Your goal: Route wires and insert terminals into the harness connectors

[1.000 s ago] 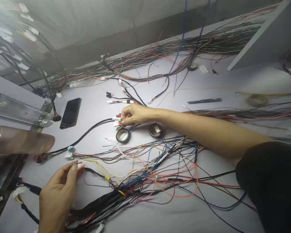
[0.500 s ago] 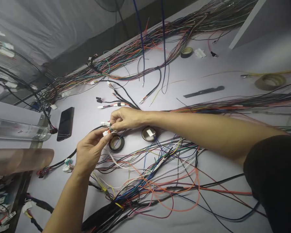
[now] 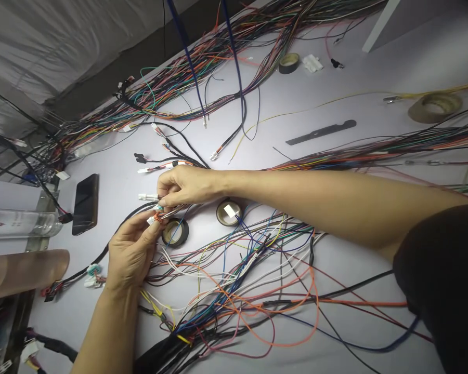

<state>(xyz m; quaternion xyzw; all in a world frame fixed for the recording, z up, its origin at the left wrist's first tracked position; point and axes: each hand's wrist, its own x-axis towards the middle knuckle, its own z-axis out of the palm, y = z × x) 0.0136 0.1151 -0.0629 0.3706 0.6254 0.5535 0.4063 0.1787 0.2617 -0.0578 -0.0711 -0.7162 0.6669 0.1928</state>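
My left hand (image 3: 134, 241) pinches a small white wire connector (image 3: 153, 220) with orange wires, between thumb and fingers. My right hand (image 3: 183, 186) meets it from above, its thumb and fingers closed on the thin wires running into the connectors. A teal-and-white connector (image 3: 158, 208) shows between the two hands, and I cannot tell which one bears it. A longer white connector (image 3: 147, 197) sticks out to the left beneath my right fingers. Just right of my left fingertips lies a roll of black tape (image 3: 175, 232). Another tape roll (image 3: 229, 213) has a white connector resting on it.
Loose wires (image 3: 234, 291) spread over the front of the table. A thick wire bundle (image 3: 218, 57) runs along the back. A phone (image 3: 85, 204) and bottles (image 3: 27, 272) lie at the left. A flat dark blade (image 3: 322, 132) and a tape roll (image 3: 434, 107) lie right.
The whole view has shifted, so things appear further left. Both hands stay together at the connectors, with the teal-and-white one now showing more clearly between them.
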